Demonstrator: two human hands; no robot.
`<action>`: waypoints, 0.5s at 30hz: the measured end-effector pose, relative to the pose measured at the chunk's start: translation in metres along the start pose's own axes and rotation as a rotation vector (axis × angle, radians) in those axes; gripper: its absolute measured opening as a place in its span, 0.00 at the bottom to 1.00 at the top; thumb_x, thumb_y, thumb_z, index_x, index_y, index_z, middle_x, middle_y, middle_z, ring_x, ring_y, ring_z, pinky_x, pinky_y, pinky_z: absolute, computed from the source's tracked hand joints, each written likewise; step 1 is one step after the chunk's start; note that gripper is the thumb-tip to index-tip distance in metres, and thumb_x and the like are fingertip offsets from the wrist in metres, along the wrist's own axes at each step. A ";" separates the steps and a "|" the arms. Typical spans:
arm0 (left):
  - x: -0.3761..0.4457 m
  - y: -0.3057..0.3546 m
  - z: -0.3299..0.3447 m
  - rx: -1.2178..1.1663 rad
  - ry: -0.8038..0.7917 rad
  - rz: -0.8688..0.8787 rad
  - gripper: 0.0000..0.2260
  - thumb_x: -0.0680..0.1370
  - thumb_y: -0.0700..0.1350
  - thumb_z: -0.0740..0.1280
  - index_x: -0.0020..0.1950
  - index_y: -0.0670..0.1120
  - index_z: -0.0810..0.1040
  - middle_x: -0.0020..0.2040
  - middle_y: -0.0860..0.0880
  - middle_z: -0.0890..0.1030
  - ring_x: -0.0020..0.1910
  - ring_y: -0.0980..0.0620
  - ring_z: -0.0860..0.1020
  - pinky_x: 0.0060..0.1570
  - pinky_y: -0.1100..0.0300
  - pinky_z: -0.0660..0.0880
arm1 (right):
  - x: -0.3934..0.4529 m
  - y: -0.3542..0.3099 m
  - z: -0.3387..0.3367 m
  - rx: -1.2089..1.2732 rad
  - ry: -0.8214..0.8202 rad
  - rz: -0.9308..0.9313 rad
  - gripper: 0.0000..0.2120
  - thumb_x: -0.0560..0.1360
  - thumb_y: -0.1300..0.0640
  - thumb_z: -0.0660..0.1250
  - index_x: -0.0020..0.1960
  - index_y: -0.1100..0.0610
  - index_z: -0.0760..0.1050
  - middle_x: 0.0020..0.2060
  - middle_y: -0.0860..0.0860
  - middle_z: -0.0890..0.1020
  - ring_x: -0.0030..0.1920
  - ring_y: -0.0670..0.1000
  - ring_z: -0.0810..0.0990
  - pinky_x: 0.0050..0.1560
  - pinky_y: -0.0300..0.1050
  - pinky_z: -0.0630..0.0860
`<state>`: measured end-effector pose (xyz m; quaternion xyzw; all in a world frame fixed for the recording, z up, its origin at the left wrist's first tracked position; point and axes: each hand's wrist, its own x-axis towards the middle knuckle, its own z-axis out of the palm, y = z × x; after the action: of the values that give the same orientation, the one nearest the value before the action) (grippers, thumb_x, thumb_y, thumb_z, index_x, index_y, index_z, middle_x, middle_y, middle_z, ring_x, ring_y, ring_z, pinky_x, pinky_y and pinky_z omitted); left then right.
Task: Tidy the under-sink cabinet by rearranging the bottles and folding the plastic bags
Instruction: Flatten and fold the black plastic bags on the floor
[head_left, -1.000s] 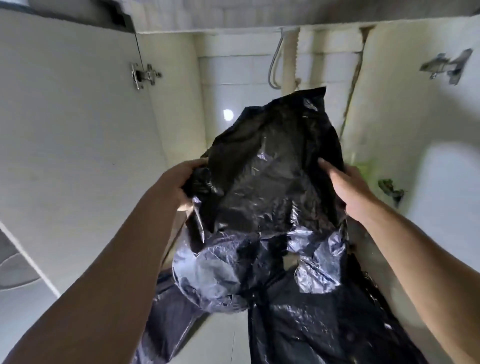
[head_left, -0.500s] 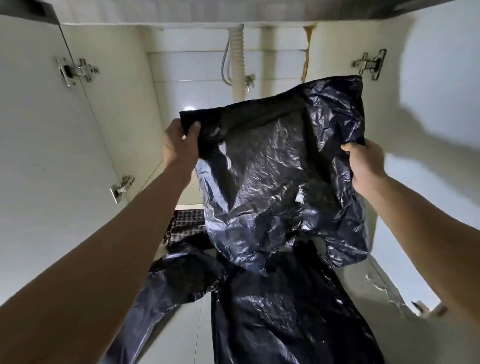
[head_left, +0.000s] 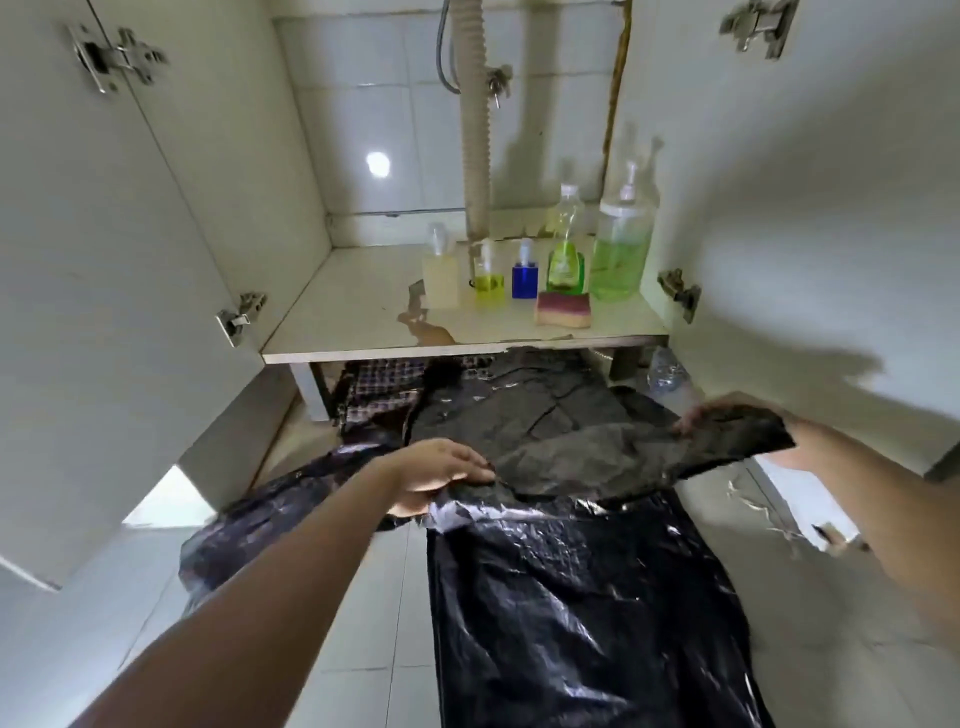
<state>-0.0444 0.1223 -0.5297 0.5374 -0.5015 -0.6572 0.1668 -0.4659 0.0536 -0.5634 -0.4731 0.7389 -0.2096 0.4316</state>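
A black plastic bag is stretched low and nearly flat in front of the cabinet. My left hand pinches its near left corner. My right hand grips its right edge, partly hidden under the plastic. A second black bag lies spread on the floor tiles below, and a third crumpled one lies to the left under my left forearm. On the cabinet shelf stand several bottles: a pale one, a yellow one, a blue one, a green dish-soap bottle and a large green pump bottle.
A sponge lies at the shelf front. A drain hose runs down the back wall. Both cabinet doors stand open at the sides. A checked cloth and a clear bottle sit under the shelf.
Both hands have brought the bag down from held up in front of the cabinet to low and flat over the floor. The shelf with its bottles has come into view.
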 end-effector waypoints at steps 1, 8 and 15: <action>0.009 -0.018 0.008 0.101 0.001 -0.053 0.02 0.77 0.35 0.67 0.45 0.41 0.78 0.34 0.47 0.79 0.25 0.57 0.77 0.23 0.66 0.74 | -0.029 -0.012 0.014 0.000 -0.103 0.037 0.13 0.64 0.56 0.75 0.46 0.58 0.80 0.41 0.57 0.81 0.35 0.51 0.80 0.37 0.42 0.77; 0.040 -0.101 0.051 0.803 -0.014 -0.128 0.07 0.76 0.44 0.69 0.40 0.43 0.76 0.37 0.46 0.73 0.37 0.52 0.69 0.30 0.64 0.65 | -0.055 0.019 0.074 -0.474 -0.134 0.339 0.13 0.72 0.66 0.63 0.30 0.62 0.66 0.14 0.53 0.69 0.23 0.52 0.69 0.25 0.38 0.66; 0.047 -0.129 0.081 0.938 -0.293 -0.431 0.12 0.76 0.41 0.68 0.57 0.38 0.77 0.42 0.39 0.77 0.43 0.46 0.74 0.47 0.53 0.78 | -0.046 0.070 0.085 -0.427 0.012 0.242 0.11 0.64 0.46 0.72 0.41 0.52 0.79 0.42 0.52 0.79 0.47 0.54 0.76 0.47 0.45 0.73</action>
<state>-0.0908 0.1824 -0.6695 0.5475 -0.6377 -0.4500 -0.3018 -0.4230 0.1348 -0.6394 -0.4604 0.8203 0.0016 0.3394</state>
